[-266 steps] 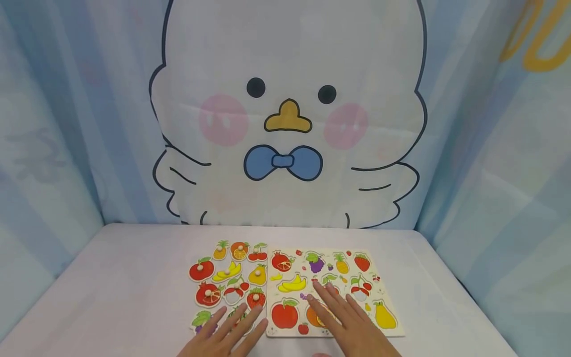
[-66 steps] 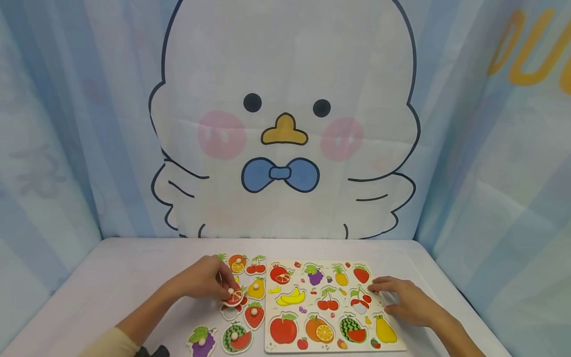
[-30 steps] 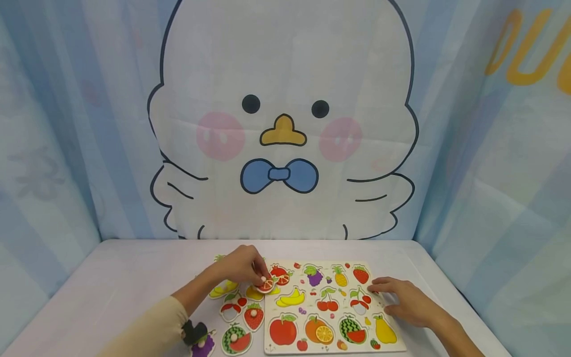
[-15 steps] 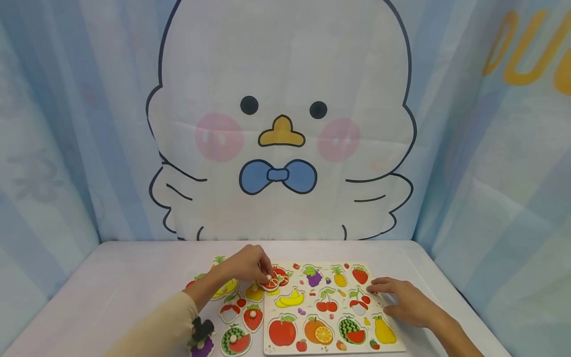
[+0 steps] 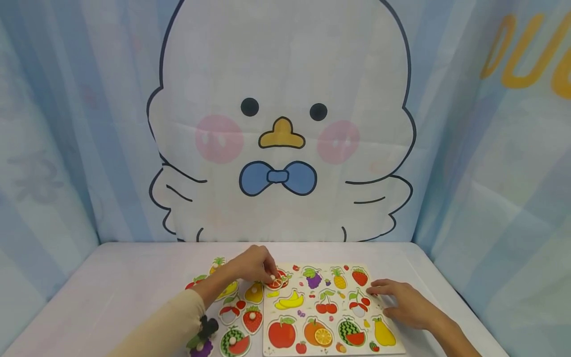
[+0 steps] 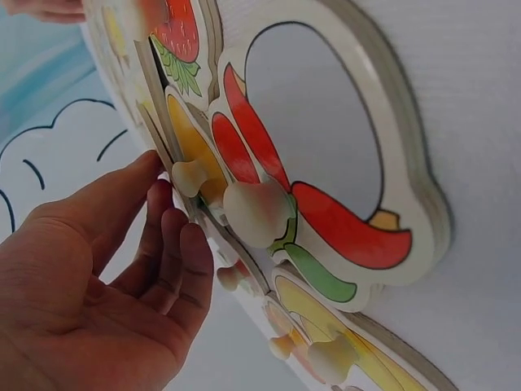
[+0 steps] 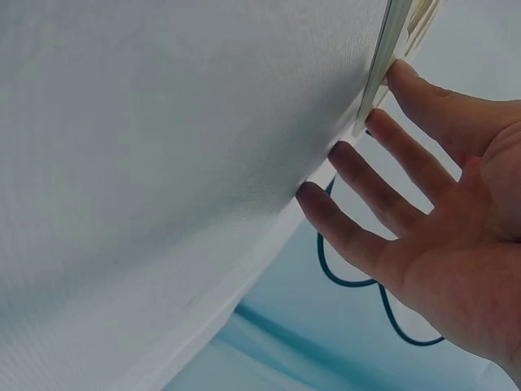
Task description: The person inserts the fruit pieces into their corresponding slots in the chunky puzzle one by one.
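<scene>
My left hand pinches the knob of a pomegranate puzzle piece, which lies over the pomegranate picture at the top left of the fruit puzzle board. Whether it sits flat in its recess cannot be told. In the left wrist view the hand mostly shows its palm and bent fingers; the piece is barely visible, edge-on. At the board's right edge, my right hand rests with fingers spread, thumb and index fingertip touching the board in the right wrist view.
Left of the board lie loose knobbed pieces: a pear, a red-and-white fruit, a strawberry, a watermelon, grapes and others partly behind the left arm. A printed curtain hangs behind the table.
The left hand picked the pomegranate piece from the loose pieces and carried it right onto the board's top left corner. The right hand moved earlier to the board's right edge and stays there.
</scene>
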`<state>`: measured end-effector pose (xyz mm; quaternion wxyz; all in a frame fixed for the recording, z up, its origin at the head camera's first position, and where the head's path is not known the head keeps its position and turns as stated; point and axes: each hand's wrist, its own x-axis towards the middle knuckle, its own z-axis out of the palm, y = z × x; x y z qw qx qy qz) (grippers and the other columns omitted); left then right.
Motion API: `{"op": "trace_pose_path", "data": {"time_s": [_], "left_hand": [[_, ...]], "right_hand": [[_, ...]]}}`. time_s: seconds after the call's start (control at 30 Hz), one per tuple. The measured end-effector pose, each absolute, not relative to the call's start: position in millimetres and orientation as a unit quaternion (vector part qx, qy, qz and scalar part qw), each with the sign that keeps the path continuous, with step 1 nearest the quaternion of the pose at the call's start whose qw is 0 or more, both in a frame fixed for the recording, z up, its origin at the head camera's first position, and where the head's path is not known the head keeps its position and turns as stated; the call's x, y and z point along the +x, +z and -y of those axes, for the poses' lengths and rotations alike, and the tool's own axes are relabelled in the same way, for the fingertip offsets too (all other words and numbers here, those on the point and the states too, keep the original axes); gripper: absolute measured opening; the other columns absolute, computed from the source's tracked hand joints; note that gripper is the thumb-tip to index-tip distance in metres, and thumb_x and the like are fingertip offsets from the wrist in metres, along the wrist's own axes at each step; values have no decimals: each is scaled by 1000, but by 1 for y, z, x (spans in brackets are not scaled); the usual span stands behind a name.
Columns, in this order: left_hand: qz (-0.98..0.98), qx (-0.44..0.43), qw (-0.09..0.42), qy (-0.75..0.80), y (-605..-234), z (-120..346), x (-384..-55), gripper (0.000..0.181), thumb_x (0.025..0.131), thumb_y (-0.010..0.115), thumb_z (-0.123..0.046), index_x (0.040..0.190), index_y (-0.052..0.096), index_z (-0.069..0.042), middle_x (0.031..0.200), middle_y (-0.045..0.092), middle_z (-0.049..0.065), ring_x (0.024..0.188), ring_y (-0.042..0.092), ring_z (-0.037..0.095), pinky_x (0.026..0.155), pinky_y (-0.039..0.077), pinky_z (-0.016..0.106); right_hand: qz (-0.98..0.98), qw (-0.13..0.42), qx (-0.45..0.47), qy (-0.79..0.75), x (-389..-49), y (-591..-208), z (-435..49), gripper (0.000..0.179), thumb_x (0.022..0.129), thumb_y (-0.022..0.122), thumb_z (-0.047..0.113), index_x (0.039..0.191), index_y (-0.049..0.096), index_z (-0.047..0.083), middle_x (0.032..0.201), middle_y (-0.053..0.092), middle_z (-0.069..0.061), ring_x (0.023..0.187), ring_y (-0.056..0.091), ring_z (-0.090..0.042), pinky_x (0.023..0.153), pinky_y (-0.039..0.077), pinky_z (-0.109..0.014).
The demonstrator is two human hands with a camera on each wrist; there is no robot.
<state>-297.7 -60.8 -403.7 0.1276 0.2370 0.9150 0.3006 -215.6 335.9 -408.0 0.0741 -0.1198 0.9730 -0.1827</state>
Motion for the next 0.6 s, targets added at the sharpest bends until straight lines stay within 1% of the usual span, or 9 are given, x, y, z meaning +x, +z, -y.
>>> {"op": "trace_pose_path", "data": {"time_s": [0.17,0.37,0.6], "left_hand": [[-917,240,121,296,-406,59,-299,5,88,83,-12,90,79,-14,83,68,-4,74,59,14,69,54,26],[-916,234,126,301,-405,56,-302,4,89,82,-12,92,80,-14,82,67,-5,73,60,13,68,54,24],[-916,233,125,303,-406,52,-303,5,89,83,-13,92,80,-15,83,68,-5,75,60,13,70,54,24]], "right_hand": [[-972,75,-125,-184,-216,-408,-337,46,83,83,5,126,75,19,142,64,-9,132,56,-42,108,43,-68],[-972,77,-123,-185,-217,-408,-337,46,83,84,5,125,75,20,141,65,-9,131,56,-41,107,44,-68],[-972,77,-122,-186,-216,-407,-336,45,82,84,4,124,76,19,140,65,-8,130,57,-40,107,44,-68]]}}
